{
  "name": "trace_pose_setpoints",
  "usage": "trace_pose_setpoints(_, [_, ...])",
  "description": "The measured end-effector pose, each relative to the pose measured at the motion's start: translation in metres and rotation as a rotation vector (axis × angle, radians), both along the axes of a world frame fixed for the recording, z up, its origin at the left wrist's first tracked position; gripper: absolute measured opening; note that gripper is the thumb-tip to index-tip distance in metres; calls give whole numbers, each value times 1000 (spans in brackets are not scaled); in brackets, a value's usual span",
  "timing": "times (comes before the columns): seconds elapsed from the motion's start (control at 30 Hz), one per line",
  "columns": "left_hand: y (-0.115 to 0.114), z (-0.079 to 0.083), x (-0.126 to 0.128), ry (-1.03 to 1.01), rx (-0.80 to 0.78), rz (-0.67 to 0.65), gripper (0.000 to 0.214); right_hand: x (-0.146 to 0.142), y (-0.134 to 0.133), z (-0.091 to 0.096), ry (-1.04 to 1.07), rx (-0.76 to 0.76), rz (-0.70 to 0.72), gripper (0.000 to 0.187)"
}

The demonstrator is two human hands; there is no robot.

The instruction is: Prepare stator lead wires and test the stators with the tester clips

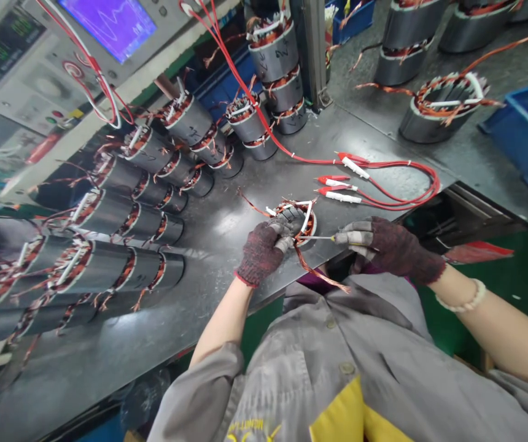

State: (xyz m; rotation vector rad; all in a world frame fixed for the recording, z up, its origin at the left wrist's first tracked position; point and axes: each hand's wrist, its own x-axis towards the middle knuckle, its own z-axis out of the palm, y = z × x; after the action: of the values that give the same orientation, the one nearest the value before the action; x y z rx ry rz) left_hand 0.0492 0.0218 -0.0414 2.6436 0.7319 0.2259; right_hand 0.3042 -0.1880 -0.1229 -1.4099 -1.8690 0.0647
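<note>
A motor stator (301,218) with copper windings and white sleeves stands at the near edge of the dark metal bench (227,294). My left hand (264,248), in a dark knit glove, grips its near left side with closed fingers. My right hand (384,247), gloved too, is closed on a thin screwdriver-like tool (322,238) with a yellow-green collar. The tool's metal tip points left into the stator's windings. Loose copper leads (319,273) hang from the stator over the bench edge toward my grey jacket.
Several grey stators (121,245) lie stacked in rows at the left. More stators (273,55) stand at the back by a metal post. Red test leads with clips (342,181) lie right of the held stator. A tester with a purple screen (107,24) is at top left, a blue bin (526,132) at right.
</note>
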Motion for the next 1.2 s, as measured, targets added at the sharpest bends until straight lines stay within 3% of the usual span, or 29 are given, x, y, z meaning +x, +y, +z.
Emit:
trace_pose_setpoints(0.33, [-1, -1, 0, -48, -32, 13, 13, 11, 11, -6, 88, 22, 57, 41])
trace_pose_setpoints(0.6, [-1, 0, -1, -50, -42, 29, 14, 29, 20, 25, -95, -15, 150, 50])
trace_pose_setpoints(0.7, [-1, 0, -1, -60, -38, 30, 13, 29, 26, 23, -46, -15, 180, 46])
trace_pose_setpoints(0.87, [-1, 2, -1, -40, -25, 32, 11, -4, 22, -10, 393, -49, 40, 27])
trace_pose_setpoints(0.97, [-2, 3, -1, -32, -13, 49, 10, -33, 17, -16, 545, -68, -84, 32])
trace_pose_setpoints(1.07, [-5, 2, -2, -52, -12, 61, 8, -59, 12, 1, 545, -76, -135, 31])
trace_pose_setpoints(1.2, [-10, -3, 0, -83, 34, 103, 6, -86, 6, 38, 106, -46, -181, 32])
